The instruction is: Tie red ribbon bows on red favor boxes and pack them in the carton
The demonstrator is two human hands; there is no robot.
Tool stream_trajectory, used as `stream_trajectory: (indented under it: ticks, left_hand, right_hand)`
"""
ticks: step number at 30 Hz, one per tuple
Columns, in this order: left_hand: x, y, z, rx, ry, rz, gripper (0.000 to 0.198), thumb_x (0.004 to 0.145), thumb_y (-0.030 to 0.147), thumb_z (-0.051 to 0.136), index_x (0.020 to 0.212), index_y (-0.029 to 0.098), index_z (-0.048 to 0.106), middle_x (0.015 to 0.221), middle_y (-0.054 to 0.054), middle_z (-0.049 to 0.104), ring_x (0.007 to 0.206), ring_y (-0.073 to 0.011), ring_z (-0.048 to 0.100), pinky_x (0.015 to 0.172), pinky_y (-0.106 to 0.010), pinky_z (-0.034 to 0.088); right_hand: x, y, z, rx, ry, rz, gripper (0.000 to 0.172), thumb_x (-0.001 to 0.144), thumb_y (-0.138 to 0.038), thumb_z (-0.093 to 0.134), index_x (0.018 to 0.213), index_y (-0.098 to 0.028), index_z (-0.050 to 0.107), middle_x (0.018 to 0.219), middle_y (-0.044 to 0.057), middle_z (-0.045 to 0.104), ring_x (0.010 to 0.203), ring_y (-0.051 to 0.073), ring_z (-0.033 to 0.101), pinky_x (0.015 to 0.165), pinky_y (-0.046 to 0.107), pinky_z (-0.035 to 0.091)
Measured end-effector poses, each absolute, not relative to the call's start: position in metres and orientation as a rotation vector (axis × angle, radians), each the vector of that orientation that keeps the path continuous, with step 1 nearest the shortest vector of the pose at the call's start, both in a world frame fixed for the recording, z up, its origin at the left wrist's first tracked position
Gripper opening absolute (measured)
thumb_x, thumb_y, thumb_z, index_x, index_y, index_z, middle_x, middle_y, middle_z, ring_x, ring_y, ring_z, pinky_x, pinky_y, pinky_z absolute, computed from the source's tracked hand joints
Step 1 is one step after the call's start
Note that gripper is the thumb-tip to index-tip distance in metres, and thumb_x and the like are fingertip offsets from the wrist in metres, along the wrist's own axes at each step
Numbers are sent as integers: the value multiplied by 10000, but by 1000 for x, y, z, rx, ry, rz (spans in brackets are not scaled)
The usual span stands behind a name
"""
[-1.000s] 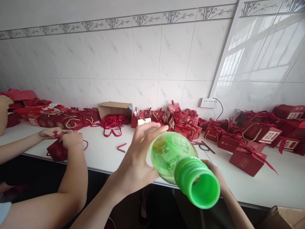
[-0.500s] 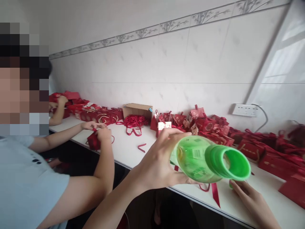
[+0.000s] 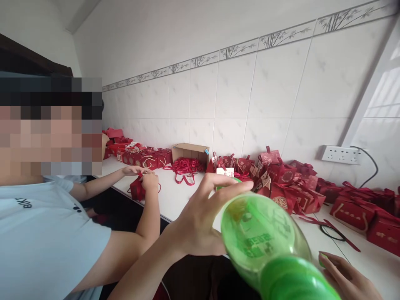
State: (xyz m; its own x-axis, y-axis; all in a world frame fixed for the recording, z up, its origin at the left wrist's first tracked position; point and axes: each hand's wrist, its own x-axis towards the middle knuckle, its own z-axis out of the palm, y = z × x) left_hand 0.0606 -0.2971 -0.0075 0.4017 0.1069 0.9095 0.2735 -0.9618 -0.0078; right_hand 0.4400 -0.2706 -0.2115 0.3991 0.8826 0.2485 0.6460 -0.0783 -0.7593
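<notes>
My left hand (image 3: 200,216) is wrapped round the body of a see-through green drink bottle (image 3: 262,229). The bottle tilts with its neck toward me, and the neck's end runs out of the bottom of the view. At the lower right, my right hand (image 3: 350,277) is held with its fingers bent. Between thumb and fingertips a bit of a small green bottle cap (image 3: 322,261) shows; most of it is hidden. Beyond the bottle, red gift boxes (image 3: 281,173) are heaped on the white table (image 3: 365,254).
On my left a person (image 3: 62,237) in a light blue shirt handles a small red box (image 3: 137,188). A cardboard box (image 3: 191,151) of red ribbons (image 3: 187,166) stands against the wall. Right of the heap lie a black loop (image 3: 333,233) and more red boxes (image 3: 353,212); a socket strip (image 3: 340,154) is above.
The bottle has come nearer and lower, its mouth now out of sight. My right hand sits further right and lower. The view has turned a little left.
</notes>
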Motion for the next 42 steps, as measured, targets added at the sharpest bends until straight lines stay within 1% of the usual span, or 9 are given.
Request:
stream_trajectory:
  ticks: [4, 8, 12, 16, 22, 26, 31, 37, 42]
  left_hand:
    - [53, -300, 2, -2319, -207, -1561, 558, 847, 426, 554, 1342, 201, 426, 1054, -87, 520, 1012, -204, 567, 825, -332, 572]
    - [49, -309, 13, -2141, -182, -1497, 453, 888, 370, 498, 1294, 168, 482, 1023, -84, 545, 997, -195, 578, 816, -323, 566]
    - [45, -325, 23, -2097, -285, -1386, 424, 891, 393, 494, 1268, 198, 498, 994, -71, 566, 973, -199, 593, 797, -334, 552]
    - [44, -338, 29, -2069, -405, -1259, 326, 905, 301, 471, 1205, 181, 513, 998, -66, 543, 970, -182, 575, 853, -363, 508]
    - [47, -337, 36, -2081, -311, -1268, 306, 910, 246, 482, 1198, 146, 505, 1018, -60, 516, 1033, -139, 543, 905, -283, 495]
    - [49, -338, 37, -2040, -359, -1334, 377, 914, 306, 466, 1282, 226, 473, 1002, -55, 568, 989, -180, 583, 856, -355, 528]
    - [50, -337, 39, -2011, -366, -1363, 461, 923, 309, 452, 1377, 334, 377, 1033, -42, 597, 985, -166, 596, 789, -337, 553]
    - [52, -326, 55, -2006, -121, -1476, 457, 867, 314, 581, 1312, 322, 473, 996, -30, 595, 958, -161, 597, 864, -347, 579]
    - [54, -328, 64, -1984, -101, -1541, 415, 822, 274, 644, 1225, 324, 557, 1025, -12, 615, 895, -178, 616, 817, -368, 607]
  right_hand:
    - [429, -272, -197, -1843, -1158, 619, 571, 515, -692, 504, 841, -243, 638, 996, 101, 709, 910, 329, 665, 818, 421, 490]
    - [424, -273, -193, -1801, -1128, 671, 591, 487, -698, 522, 833, -230, 632, 983, 106, 709, 906, 333, 664, 843, 417, 468]
    - [424, -274, -195, -1791, -1141, 671, 602, 518, -710, 509, 861, -229, 626, 976, 94, 705, 898, 312, 668, 816, 386, 466]
    - [425, -273, -197, -1800, -1173, 661, 597, 545, -710, 507, 881, -232, 630, 972, 93, 705, 907, 306, 666, 804, 376, 465]
    - [419, -273, -201, -1750, -1156, 562, 553, 602, -692, 504, 861, -225, 645, 891, 89, 714, 860, 302, 670, 762, 368, 467]
    - [411, -273, -209, -1721, -1131, 419, 529, 667, -697, 456, 853, -238, 642, 771, 51, 699, 806, 288, 664, 745, 365, 442]
    - [415, -270, -209, -1719, -1150, 465, 557, 642, -721, 466, 843, -240, 660, 781, 38, 698, 794, 278, 673, 752, 343, 467]
    - [415, -272, -206, -1604, -1211, 352, 463, 660, -702, 507, 759, -282, 675, 727, 22, 705, 698, 274, 681, 660, 345, 511]
    - [404, -275, -206, -1501, -1182, 216, 396, 697, -674, 521, 690, -308, 672, 666, 0, 696, 600, 262, 672, 566, 334, 518]
